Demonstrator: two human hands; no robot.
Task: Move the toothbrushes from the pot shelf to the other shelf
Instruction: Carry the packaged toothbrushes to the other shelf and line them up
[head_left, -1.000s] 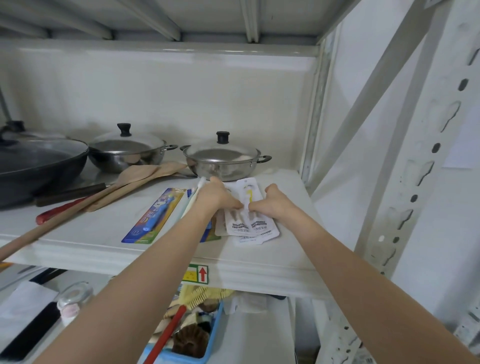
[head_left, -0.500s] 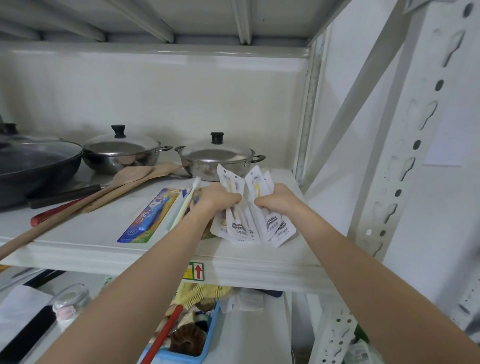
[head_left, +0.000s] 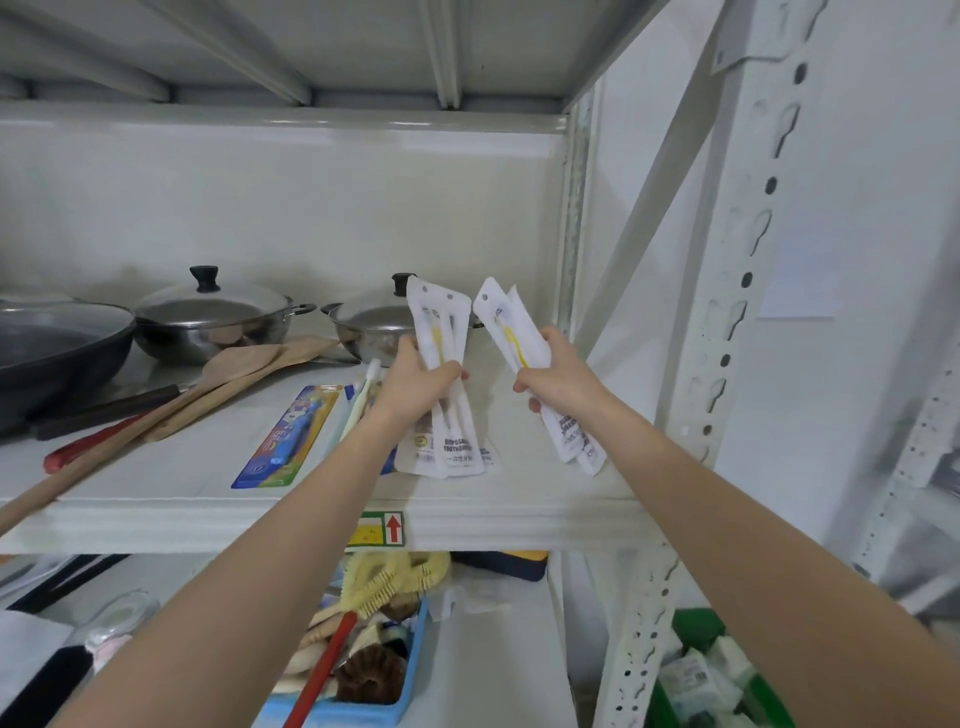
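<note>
The left hand (head_left: 415, 387) grips a bunch of white toothbrush packets (head_left: 441, 374) held upright above the pot shelf (head_left: 156, 483), and the right hand (head_left: 558, 379) grips a second bunch of packets (head_left: 524, 338) just beside it. A blue toothbrush pack (head_left: 288, 436) and a loose toothbrush (head_left: 361, 395) lie flat on that shelf, left of the hands.

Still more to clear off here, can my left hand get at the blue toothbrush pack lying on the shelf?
Probably not yet: the left hand is full of white toothbrush packets. The blue toothbrush pack lies uncovered just beside that forearm.
</note>
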